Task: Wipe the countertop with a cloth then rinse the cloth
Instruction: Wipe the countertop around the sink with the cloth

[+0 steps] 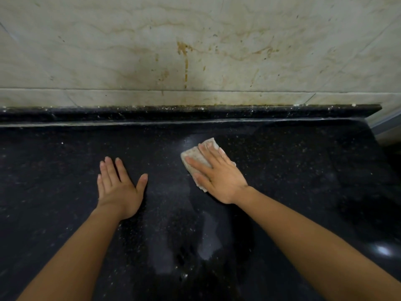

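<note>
Two bare forearms reaching in from 7 and 5 o'clock over a black speckled countertop, damp smears between them near 6 o'clock. Left hand flat on the stone, palm down, fingers spread, thumb out toward 2 o'clock, holding nothing. Right hand just right of centre, fingers splayed, pressing flat on a folded pale cloth, its edges showing past the fingertips toward 11 o'clock. Farther back, at 12 o'clock, a raised black ledge, then a pale marble-look wall with brown drip stains.
</note>
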`<state>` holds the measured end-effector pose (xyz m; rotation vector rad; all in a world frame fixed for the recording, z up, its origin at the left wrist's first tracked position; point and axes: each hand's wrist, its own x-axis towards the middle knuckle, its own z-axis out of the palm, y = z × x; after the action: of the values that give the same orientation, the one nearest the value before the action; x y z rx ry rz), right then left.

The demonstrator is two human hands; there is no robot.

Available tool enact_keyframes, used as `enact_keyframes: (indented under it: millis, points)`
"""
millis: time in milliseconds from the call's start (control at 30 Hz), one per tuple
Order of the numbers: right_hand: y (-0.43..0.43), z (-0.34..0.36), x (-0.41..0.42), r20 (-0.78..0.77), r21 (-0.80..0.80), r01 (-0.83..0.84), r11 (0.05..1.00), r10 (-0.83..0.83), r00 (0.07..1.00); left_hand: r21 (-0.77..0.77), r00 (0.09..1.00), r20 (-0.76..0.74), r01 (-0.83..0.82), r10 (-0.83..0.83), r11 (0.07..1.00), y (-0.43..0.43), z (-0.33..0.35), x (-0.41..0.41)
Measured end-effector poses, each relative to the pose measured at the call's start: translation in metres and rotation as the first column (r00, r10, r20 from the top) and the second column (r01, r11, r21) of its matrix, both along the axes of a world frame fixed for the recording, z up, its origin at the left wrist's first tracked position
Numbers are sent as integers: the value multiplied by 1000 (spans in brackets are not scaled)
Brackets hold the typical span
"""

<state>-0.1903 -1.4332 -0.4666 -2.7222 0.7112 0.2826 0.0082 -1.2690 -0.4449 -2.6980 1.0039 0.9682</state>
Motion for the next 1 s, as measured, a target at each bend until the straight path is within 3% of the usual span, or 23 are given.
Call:
enact_keyframes:
  millis: [100,233,400,567,667,767,900,1000]
  points:
    - [-16,1,-30,-21,-55,53,997,-54,998,-1,1000,2,-2,2,1000,-1,-1,0]
    - [-45,-2,-76,-48,-124,337,933,-345,937,-21,1000,-3,-2,2,1000,1,-1,1]
    - [-76,2,-96,0,-101,725,681,-729,685,-38,1000,10,-3,4,999,1,-3,1]
    - [-83,-5,-39,17,-76,882,465,-884,468,-52,1000,15,-13,14,999,1,-6,2]
    - [-72,-5,-6,3,-82,848,523,-851,525,-61,1000,12,-13,14,998,1,-7,3]
    - [-42,-5,27,-29,-101,716,691,-721,692,-67,1000,8,-15,15,998,1,-8,2]
    - [-22,1,33,0,-16,327,945,-328,945,-60,1000,3,-12,12,998,2,-6,3]
    - [-51,9,1,-63,-67,102,993,-106,992,-65,1000,-5,-12,12,998,3,-7,4]
